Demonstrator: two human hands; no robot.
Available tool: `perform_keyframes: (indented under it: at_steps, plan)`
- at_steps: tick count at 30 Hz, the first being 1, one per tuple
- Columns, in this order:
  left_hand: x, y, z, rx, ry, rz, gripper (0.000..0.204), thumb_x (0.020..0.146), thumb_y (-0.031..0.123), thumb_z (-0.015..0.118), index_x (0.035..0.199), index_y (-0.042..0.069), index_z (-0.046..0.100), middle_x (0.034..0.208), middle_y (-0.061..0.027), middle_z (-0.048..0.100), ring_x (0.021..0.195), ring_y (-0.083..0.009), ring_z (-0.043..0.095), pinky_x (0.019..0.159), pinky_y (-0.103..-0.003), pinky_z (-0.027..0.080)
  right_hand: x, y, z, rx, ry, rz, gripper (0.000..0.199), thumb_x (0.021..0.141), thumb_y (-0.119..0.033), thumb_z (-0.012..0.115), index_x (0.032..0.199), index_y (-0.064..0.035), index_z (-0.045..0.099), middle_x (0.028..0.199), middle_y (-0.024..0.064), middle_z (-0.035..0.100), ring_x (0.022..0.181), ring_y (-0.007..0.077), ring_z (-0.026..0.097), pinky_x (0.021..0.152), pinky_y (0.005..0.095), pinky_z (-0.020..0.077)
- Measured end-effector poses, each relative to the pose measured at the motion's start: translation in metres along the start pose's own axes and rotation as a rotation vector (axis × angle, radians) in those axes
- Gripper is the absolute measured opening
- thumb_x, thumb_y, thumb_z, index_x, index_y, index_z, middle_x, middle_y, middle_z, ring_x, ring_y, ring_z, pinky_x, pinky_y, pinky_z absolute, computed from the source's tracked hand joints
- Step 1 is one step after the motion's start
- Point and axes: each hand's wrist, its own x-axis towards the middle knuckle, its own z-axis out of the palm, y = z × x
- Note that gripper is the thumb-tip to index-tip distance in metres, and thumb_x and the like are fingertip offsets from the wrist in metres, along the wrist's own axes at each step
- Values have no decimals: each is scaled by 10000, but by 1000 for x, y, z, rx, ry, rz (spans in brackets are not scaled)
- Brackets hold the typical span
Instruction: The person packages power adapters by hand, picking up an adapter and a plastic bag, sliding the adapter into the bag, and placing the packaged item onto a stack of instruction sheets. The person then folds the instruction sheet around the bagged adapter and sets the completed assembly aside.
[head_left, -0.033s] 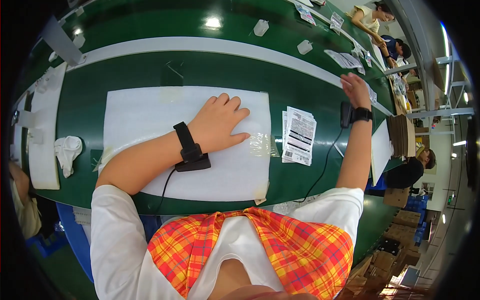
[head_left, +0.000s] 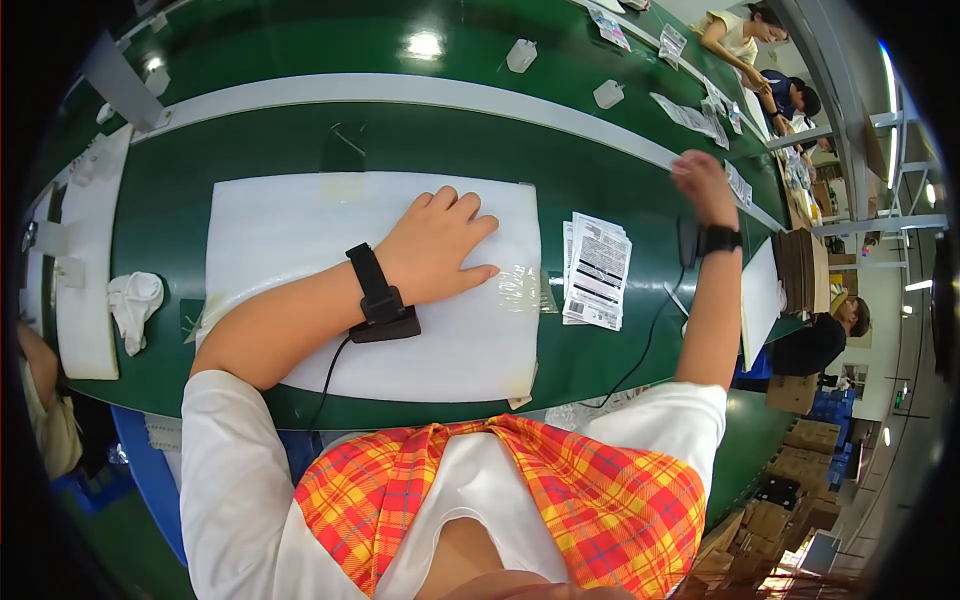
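Note:
My left hand (head_left: 437,247) lies spread, palm down and open, on a white foam sheet (head_left: 455,355) taped to the green table. My right hand (head_left: 705,185) is off to the right, near the white rail (head_left: 400,90). Motion smears its fingers, which look bent, and I cannot make out anything in them. Between the hands, a stack of printed leaflets (head_left: 598,270) lies just right of the foam sheet. Each wrist wears a black strap with a small black box and a cable.
A crumpled white cloth (head_left: 136,305) and a long white board (head_left: 88,270) lie at the left. Beyond the rail sit small clear pouches (head_left: 522,56) and printed packets (head_left: 690,118). Stacked cardboard (head_left: 803,270) stands at the right. Other people (head_left: 745,40) work at the far right.
My right hand has turned and shifted slightly left, its fingers going from stretched to bent and blurred. The left hand has stayed in place on the foam sheet.

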Motion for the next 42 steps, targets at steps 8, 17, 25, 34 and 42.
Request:
perform_keyframes:
  at_steps: [8, 17, 25, 34, 42]
  plan:
    - [4, 3, -2, 10, -28, 22, 403, 817, 361, 681, 1080, 67, 601, 1032, -116, 530, 987, -296, 485, 862, -404, 422, -152, 21, 112, -816, -184, -392, 190, 803, -132, 700, 926, -5, 630, 882, 138, 650, 802, 297, 620, 726, 343, 481]
    - [12, 0, -12, -154, 428, 170, 315, 872, 232, 619, 1132, 55, 602, 1167, -122, 571, 1129, -308, 498, 949, -434, 410, -128, -71, 159, -495, -539, -460, 203, 836, -113, 656, 998, 2, 621, 913, 168, 641, 841, 339, 610, 763, 379, 477]
    - [19, -30, 0, -961, -232, -321, 426, 837, 150, 623, 1238, 12, 579, 1247, -142, 590, 1212, -343, 507, 996, -386, 434, -99, -48, 225, -496, -894, -497, 321, 823, -123, 663, 1132, -47, 626, 1043, 154, 643, 961, 317, 601, 867, 392, 481]
    - [2, 2, -6, -276, -149, 84, 498, 749, 103, 656, 1225, -4, 558, 1369, -213, 473, 1229, -375, 496, 1041, -418, 413, -185, -48, 180, -641, -846, -676, 394, 826, -170, 697, 1206, -100, 623, 1360, 107, 539, 1244, 291, 503, 1046, 444, 395]
    - [2, 10, 0, -182, -95, 10, 444, 731, 90, 650, 1161, 12, 570, 1293, -198, 506, 1160, -362, 515, 997, -452, 414, 58, -2, 75, 43, 288, -342, 404, 891, -158, 637, 1267, -30, 563, 1143, 103, 626, 1090, 174, 564, 952, 300, 414]
